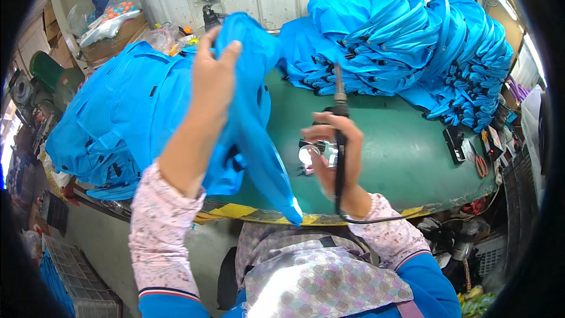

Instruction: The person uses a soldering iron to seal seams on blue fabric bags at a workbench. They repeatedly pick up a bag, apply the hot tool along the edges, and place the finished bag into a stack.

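Observation:
My left hand (pixel 216 70) is raised over the table, its fingers closed on the top of a bright blue fabric piece (pixel 253 106). The piece hangs down past the table's front edge, and its narrow lower end catches light. In my right hand (pixel 344 147) is a soldering iron (pixel 340 103), its metal tip pointing up and away from me. A black cord runs from its handle across my right wrist. Behind that hand, a small shiny round item (pixel 306 154) with dark parts lies on the green table (pixel 400 135), partly hidden by my fingers.
A large pile of blue fabric pieces (pixel 376 35) with black edge parts fills the back right. Another blue heap (pixel 129 112) covers the left. Orange-handled scissors (pixel 481 166) and a small black box (pixel 454 144) lie at the right. Yellow-black tape (pixel 229 210) lines the front edge.

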`<state>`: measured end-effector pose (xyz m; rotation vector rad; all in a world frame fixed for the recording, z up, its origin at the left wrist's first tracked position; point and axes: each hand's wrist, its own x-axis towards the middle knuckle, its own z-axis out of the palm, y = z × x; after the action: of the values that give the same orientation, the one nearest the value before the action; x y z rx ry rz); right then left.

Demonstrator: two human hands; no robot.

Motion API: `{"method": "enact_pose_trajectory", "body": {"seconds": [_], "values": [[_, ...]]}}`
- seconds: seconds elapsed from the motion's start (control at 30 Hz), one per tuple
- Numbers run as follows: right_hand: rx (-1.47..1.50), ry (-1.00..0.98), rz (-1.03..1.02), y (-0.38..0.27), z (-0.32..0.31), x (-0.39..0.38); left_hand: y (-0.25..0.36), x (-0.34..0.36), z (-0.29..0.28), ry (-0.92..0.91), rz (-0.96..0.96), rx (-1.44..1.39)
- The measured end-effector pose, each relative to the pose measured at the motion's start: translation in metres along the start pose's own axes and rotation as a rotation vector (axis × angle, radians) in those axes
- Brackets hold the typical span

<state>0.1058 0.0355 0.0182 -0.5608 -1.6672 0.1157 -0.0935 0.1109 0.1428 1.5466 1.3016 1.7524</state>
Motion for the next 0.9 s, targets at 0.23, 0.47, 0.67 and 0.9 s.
{"method": "enact_pose_trajectory", "body": {"seconds": [0.23, 0.47, 0.67, 0.9], "values": [[-0.094, 0.084, -0.018, 0.001, 0.034, -0.008, -0.037, -0.085, 0.015, -0.162, 0.307, -0.011], [-0.193, 0.222, -0.078, 0.022, 0.025, -0.012, -0.138, -0.209, -0.005, -0.801, -0.302, 0.035], [-0.338, 0.218, -0.066, 0.027, 0.008, 0.01, -0.123, -0.197, 0.037, -0.633, -0.699, -0.64], [0.072, 0.296, 0.271, 0.046, -0.021, 0.045, -0.136, -0.211, 0.037, -0.309, -0.656, -0.575]]}}
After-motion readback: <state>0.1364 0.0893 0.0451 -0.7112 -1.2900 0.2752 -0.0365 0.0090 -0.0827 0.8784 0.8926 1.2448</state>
